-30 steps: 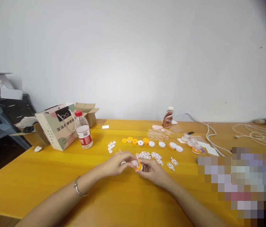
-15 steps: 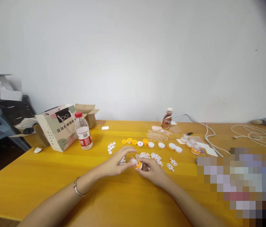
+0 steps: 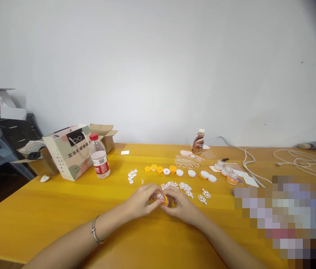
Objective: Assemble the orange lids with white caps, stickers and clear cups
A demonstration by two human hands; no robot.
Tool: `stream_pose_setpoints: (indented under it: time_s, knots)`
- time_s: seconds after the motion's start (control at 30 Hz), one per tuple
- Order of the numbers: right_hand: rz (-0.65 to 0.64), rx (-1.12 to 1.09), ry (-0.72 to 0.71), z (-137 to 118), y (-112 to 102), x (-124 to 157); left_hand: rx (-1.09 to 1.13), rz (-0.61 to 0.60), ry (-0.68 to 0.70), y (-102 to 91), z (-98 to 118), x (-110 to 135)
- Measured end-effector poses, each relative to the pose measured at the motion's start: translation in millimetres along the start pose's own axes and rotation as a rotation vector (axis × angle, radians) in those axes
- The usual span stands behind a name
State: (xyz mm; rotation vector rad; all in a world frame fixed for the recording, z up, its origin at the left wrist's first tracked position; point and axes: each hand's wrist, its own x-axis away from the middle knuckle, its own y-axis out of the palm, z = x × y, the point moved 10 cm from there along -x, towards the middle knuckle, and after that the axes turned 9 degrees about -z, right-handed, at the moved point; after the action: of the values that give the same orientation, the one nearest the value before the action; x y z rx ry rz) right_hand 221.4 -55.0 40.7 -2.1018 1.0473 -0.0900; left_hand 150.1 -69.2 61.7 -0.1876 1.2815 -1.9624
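Between my hands is a small clear-domed piece with an orange and white base (image 3: 165,201), tilted on its side. My left hand (image 3: 143,201) is closed on its clear end, fingers over the top and thumb beneath. At the orange base, my right hand (image 3: 181,205) grips with thumb and fingertips. Fingers cover much of the piece. Just beyond my hands lie white perforated flat parts (image 3: 185,186), two of them apart at the right (image 3: 202,199). Farther back runs a row of orange and white round discs (image 3: 160,169). Small white pegged parts (image 3: 131,175) stand to the left.
Clear rings or cups (image 3: 184,161) sit behind the discs, near a brown drink bottle (image 3: 198,142). Several domed orange-based pieces (image 3: 232,178) stand at the right beside white cables (image 3: 249,160). At the left are a red-capped water bottle (image 3: 100,158), a paper bag (image 3: 70,157) and cardboard boxes (image 3: 106,136).
My left hand has come down and right, closing from spread fingers onto the clear end of the domed piece. My right hand keeps hold of the base.
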Motion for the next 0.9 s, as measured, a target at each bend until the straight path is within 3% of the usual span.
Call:
stream_pose_setpoints:
  time_s: [0.1,0.23,0.4,0.5,0.57,0.67,0.8,0.9]
  knots:
    - [0.072,0.050,-0.001,-2.7,-8.2,0.7,0.024,0.042,-0.022,0.6,-2.8,1.0]
    - [0.216,-0.073,0.104,22.6,-38.3,1.9,0.012,0.110,-0.021,-11.7,-0.6,3.9]
    - [0.598,-0.209,0.262,82.9,-142.8,22.1,0.031,0.185,-0.001,-33.0,-6.6,5.5]
    - [0.672,0.089,0.507,119.7,-204.6,38.9,0.043,0.227,-0.025,-42.6,-21.7,10.6]
    - [0.631,0.324,0.662,141.6,-230.8,45.3,0.036,0.247,-0.050,-47.5,-32.6,16.7]
    - [0.608,0.448,0.762,171.3,-246.6,51.3,0.003,0.261,-0.087,-53.0,-46.9,25.5]
    - [0.596,0.555,0.848,200.4,-244.6,57.0,-0.084,0.234,-0.157,-55.2,-70.2,29.2]
    - [0.620,0.598,0.830,210.9,-245.2,59.5,-0.154,0.223,-0.232,-56.8,-95.3,30.6]
